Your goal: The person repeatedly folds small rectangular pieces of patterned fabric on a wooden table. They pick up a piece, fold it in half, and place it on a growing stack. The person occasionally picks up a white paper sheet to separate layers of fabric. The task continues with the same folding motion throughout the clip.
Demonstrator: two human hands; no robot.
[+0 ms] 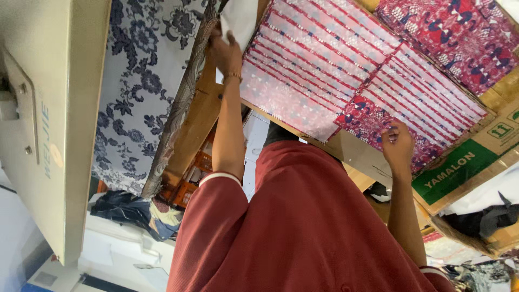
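The person is wearing a dark red short-sleeved shirt (303,227) with pale trim edging each sleeve cuff (219,176). A thin gold-coloured bracelet (232,76), possibly beaded, is circling one wrist; both forearms are showing bare.

White sheet (239,19) pinched at its lower edge, pink red-striped patterned packets (346,70) overlapping in rows in cardboard box (459,167)

Rows of flat pink-and-red patterned packets (351,70) in a cardboard box (503,135) with a green rectangular label (451,172).
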